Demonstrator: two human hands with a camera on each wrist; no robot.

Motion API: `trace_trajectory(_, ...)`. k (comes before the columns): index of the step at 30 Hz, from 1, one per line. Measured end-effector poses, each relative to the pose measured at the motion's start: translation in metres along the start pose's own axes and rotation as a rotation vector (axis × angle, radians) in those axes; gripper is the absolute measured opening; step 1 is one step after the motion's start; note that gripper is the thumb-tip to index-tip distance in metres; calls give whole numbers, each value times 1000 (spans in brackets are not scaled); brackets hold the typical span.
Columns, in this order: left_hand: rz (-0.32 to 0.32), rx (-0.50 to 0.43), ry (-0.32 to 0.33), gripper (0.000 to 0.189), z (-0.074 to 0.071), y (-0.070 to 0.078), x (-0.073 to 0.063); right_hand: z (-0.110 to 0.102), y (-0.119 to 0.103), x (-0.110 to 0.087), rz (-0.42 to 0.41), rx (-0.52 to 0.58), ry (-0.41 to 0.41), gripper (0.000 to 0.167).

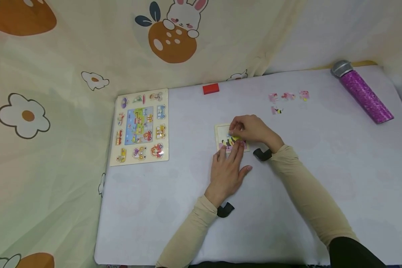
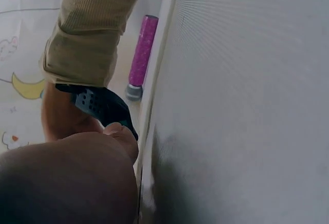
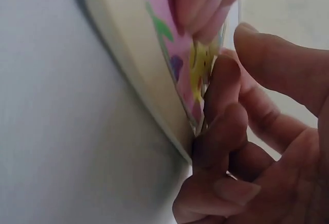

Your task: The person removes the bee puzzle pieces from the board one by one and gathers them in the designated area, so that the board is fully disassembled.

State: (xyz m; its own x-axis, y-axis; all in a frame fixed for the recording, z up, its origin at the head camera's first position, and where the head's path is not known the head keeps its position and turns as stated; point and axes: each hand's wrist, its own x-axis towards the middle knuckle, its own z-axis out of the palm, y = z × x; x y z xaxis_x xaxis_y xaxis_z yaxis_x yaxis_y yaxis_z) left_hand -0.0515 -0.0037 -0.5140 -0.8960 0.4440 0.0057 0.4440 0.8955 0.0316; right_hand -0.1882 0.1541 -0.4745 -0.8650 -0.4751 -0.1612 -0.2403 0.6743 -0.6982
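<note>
A small square puzzle board (image 1: 222,130) with a pale frame lies near the table's middle, its lower part filled with pink, yellow and black picture pieces. My left hand (image 1: 226,175) lies flat along its near side, fingers straight and fingertips pressing on the pieces. From the right, my right hand (image 1: 252,128) reaches over the board, thumb and fingers bent close together at a yellow puzzle piece (image 3: 201,64). Fingers partly cover that piece in the right wrist view. In the left wrist view, the left hand (image 2: 72,178) fills the lower left, and its fingertips are hidden.
Several loose pink puzzle pieces (image 1: 288,96) lie beyond the right hand. A glittery purple microphone (image 1: 365,95) rests at the far right. At the left lies a larger vehicle puzzle board (image 1: 139,126). A red block (image 1: 210,88) sits by the back edge, before a patterned curtain (image 1: 114,44).
</note>
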Motion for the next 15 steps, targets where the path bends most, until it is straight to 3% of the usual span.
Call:
trace_trajectory(7, -6, 24, -24, 76, -3, 2, 1, 2, -1, 0, 40, 44, -8, 22)
trace_trajectory(15, -14, 41, -37, 76, -3, 2, 1, 2, -3, -5, 19, 88, 1, 22)
